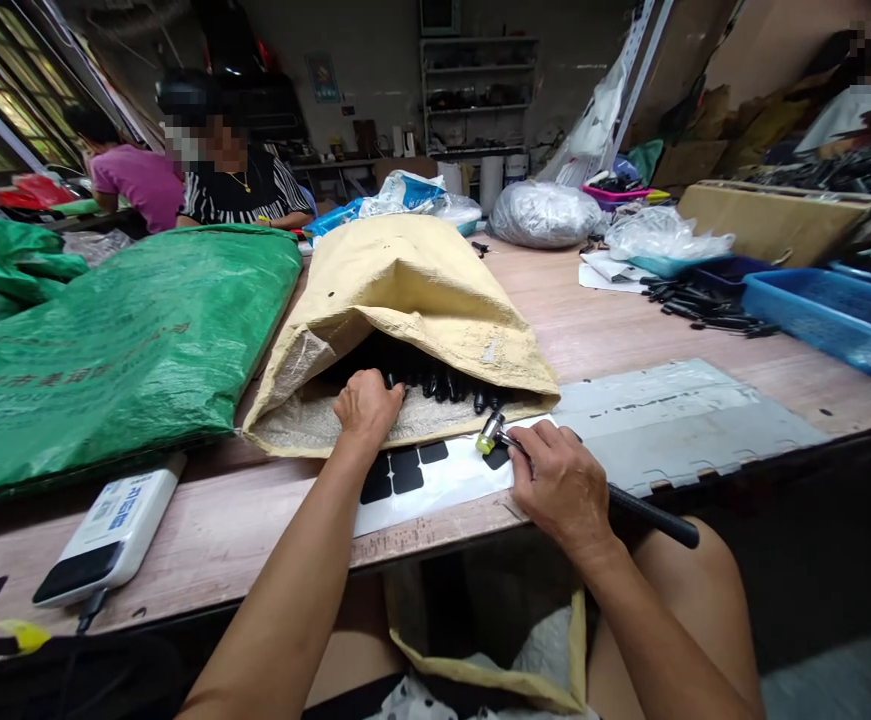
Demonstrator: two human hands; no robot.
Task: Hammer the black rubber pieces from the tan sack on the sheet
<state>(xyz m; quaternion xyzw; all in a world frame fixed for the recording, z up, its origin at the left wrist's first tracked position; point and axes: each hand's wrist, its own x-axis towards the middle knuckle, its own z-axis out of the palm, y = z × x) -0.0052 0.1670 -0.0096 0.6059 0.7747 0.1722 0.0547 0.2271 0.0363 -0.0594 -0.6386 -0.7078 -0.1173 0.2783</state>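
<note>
Fingers on the handle: the right hand (pixel 561 480) is wrapped round a hammer (pixel 652 514), thumb and forefinger close behind its head.
Good handling: gripped this high, it should stay steady; best kept low and off the lip of the sack (pixel 412 270) and the other knuckles.
Hammer's line: long axis slants from the butt, jutting past the near edge of the table (pixel 607 320), up and leftward; the yellow-green face points left and slightly down.
Hammer's place: before the sack mouth, head above a white sheet (pixel 450 490) with black patches (pixel 407 470).
Fingers at the sack: the left hand (pixel 369 402) is curled by black pieces (pixel 442 383); whether it pinches one, I cannot tell.
</note>
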